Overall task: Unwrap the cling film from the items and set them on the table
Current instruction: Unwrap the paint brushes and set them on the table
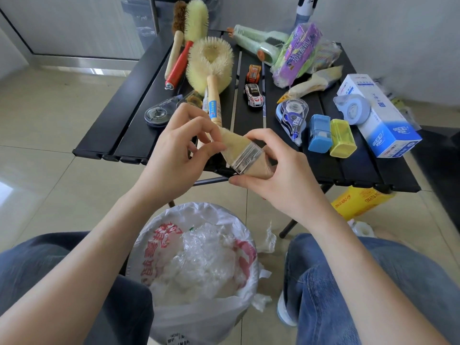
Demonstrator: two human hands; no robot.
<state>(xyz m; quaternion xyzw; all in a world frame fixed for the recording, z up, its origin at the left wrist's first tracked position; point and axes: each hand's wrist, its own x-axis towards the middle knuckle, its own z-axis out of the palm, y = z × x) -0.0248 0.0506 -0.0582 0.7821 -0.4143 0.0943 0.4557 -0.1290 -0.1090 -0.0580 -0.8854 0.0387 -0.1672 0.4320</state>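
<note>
Nearest me, the lined bin [196, 267] of crumpled film sits at 6 o'clock. Above it, my right hand [281, 175] grips the film-wrapped paintbrush [245, 155] by its handle; my left hand [179, 150] pinches its bristle end. The black table [129, 115] lies at 12 o'clock.

We are looking through a single wide-angle camera worn on the head, tilting forward and down, so we are seeing the scene from directly above the lap. The left hand [174, 155] and right hand [281, 175] are sitting very near the lens at centre frame. The black table [119, 135] is stretching away toward twelve o'clock, its edges bowing outward from the lens. The lined bin [199, 270] is lying close below at six o'clock, between the knees. No second view is sharing this scene.
</note>
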